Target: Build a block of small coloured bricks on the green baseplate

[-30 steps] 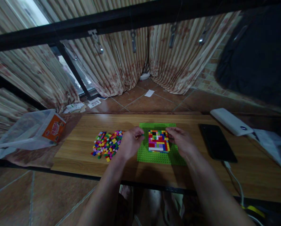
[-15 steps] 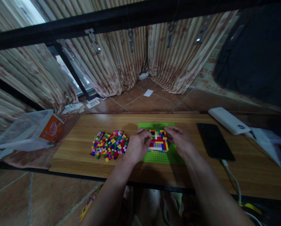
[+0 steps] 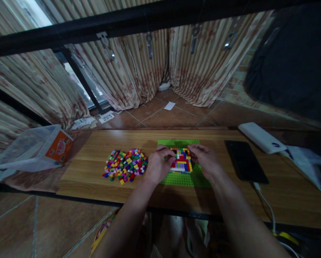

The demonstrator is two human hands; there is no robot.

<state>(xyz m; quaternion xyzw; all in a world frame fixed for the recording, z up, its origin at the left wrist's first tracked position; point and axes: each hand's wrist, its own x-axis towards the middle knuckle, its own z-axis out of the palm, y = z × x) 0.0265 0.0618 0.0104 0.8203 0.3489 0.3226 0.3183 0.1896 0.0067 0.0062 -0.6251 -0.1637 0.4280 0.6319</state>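
A black phone (image 3: 245, 161) lies beside a white power bank (image 3: 261, 137)

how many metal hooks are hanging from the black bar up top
4: shiny metal hooks along the black bar, one left, two near the middle, one right. More may lie out of frame.

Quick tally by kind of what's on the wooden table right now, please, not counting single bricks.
Green baseplate: 1
Multicoloured brick build: 1
Loose brick pile: 1
Black phone: 1
White power bank: 1
Hands, left hand and right hand: 2
Total: 7
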